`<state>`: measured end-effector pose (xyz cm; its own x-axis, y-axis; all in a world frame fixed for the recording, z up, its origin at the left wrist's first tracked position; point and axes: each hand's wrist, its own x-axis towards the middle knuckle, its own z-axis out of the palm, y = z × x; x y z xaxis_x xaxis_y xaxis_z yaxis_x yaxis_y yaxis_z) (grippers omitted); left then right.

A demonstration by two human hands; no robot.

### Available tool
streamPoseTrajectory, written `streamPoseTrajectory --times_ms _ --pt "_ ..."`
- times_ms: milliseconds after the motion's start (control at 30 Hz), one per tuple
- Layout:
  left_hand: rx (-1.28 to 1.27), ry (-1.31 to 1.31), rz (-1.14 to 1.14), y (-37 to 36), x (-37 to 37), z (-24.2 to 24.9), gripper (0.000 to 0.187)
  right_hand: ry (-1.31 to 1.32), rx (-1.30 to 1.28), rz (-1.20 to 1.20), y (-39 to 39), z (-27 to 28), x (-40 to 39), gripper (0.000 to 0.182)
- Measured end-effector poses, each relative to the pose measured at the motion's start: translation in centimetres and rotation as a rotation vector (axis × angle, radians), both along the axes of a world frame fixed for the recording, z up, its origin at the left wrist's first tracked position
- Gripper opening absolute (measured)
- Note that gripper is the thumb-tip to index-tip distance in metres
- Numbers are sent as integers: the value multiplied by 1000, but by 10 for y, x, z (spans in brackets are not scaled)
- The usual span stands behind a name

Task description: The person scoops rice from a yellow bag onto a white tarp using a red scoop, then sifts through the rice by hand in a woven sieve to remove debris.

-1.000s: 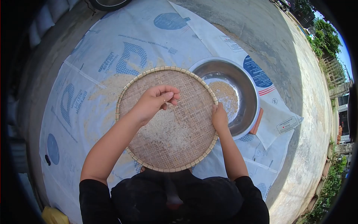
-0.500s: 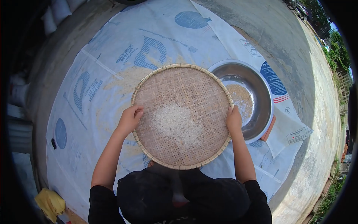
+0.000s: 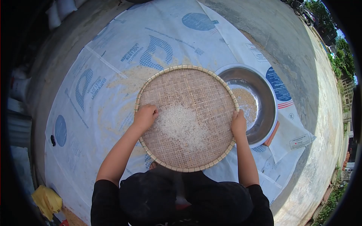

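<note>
A round woven bamboo winnowing basket (image 3: 188,84) is held level in front of my body. White rice grains (image 3: 181,124) lie in a loose heap at its middle and lower left. My right hand (image 3: 238,123) grips the right rim, thumb on the upper edge. Inside the left rim, my left hand (image 3: 146,116) is over the weave beside the rice, fingers curled and pinched together. Whatever those fingertips hold, if anything, is too small to make out. Partly behind the basket on the right stands a metal basin (image 3: 267,109) with tan grain (image 3: 245,100) in it.
A white printed tarp (image 3: 113,45) covers the ground, with tan husks (image 3: 132,77) scattered on it. A reddish brick (image 3: 271,135) sits against the basin's lower edge. White sacks (image 3: 56,13) stand at upper left; a yellow bag (image 3: 47,201) lies at lower left.
My left hand has moved from the basket's left rim inward over the weave, next to the rice. My right hand stays on the rim, and the basket has barely shifted.
</note>
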<state>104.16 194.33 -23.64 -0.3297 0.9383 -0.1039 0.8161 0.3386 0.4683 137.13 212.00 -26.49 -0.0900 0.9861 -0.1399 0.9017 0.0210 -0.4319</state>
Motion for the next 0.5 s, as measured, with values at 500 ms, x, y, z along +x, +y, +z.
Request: streamPoseTrajectory --times_ms 500 --pt "-52 219 -120 1 6 -3 7 29 18 1 0 -3 2 30"
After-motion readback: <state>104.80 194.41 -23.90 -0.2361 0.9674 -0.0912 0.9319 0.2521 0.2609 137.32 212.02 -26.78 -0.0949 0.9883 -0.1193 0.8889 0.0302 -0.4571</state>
